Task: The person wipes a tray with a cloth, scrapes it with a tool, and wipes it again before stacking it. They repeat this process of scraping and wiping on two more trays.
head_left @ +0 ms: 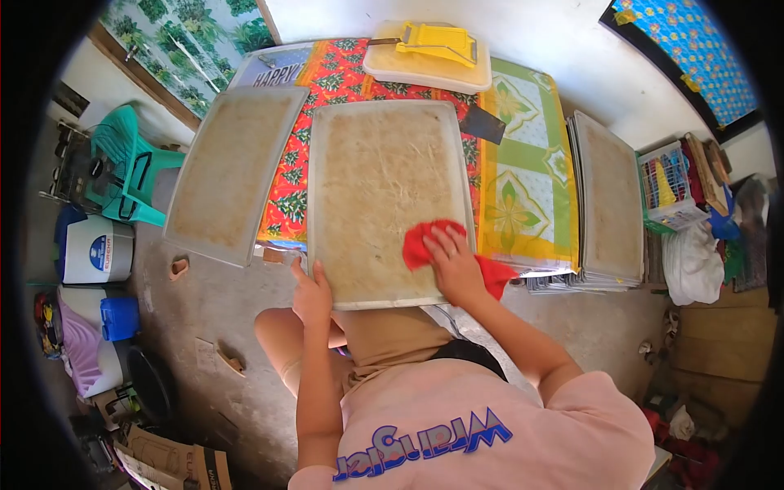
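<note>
A large tray (384,180) with a brownish, stained surface and a pale rim lies in front of me, its near end over my lap. My left hand (314,292) is at the tray's near left corner, thumb on the edge and fingers partly hidden. A red cloth (496,276) is pressed on the tray's lower right part under my right hand (452,265), and part of it hangs past the right edge. A second similar tray (237,171) lies to the left, reaching over the table's edge.
On the table (523,220), covered in patterned cloths, stand a white container (425,80) with a yellow tool (441,41) on it and a dark flat piece (483,125). Stacked trays (608,196) are at right. A green chair (139,163) stands at left.
</note>
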Tool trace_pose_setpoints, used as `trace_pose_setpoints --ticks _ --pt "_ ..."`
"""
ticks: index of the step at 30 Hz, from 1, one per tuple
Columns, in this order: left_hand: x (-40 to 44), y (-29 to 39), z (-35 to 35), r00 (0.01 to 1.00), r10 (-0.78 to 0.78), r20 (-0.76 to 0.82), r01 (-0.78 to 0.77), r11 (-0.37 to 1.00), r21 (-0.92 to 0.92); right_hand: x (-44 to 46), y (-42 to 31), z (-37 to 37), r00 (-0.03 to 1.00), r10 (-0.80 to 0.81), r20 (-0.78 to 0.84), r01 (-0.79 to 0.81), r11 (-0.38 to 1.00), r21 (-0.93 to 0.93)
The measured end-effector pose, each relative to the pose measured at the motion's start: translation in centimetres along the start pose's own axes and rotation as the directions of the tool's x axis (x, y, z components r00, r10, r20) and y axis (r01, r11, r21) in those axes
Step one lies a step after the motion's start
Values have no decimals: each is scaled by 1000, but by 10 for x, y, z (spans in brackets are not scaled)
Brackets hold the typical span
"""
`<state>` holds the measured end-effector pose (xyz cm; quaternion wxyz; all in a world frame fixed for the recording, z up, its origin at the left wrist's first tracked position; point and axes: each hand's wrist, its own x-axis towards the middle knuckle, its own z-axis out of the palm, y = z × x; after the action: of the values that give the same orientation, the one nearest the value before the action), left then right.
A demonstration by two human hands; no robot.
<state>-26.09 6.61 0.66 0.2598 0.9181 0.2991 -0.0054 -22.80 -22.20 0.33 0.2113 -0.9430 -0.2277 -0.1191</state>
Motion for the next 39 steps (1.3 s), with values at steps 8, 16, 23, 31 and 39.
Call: trace_pose_setpoints --ticks 8,16,23,31,39 --pt "9 -9 2 998 55 5 -55 998 -16 -100 -9 -82 962 116 247 -149 981 121" --pt "16 -31 -6 991 127 38 -121 985 -122 -42 2 -117 934 312 -175 -297 949 107" --pt "10 -46 -14 973 226 -39 -229 955 -191 -17 5 -25 1000 -9 27 11 998 -63" --pt "7 -45 -14 963 258 -76 -269 934 -235 158 108 52 950 172 -261 -238 939 -249" --pt "8 -47 -8 947 298 -124 -320 913 -253 257 86 87 980 21 -196 -63 976 -210"
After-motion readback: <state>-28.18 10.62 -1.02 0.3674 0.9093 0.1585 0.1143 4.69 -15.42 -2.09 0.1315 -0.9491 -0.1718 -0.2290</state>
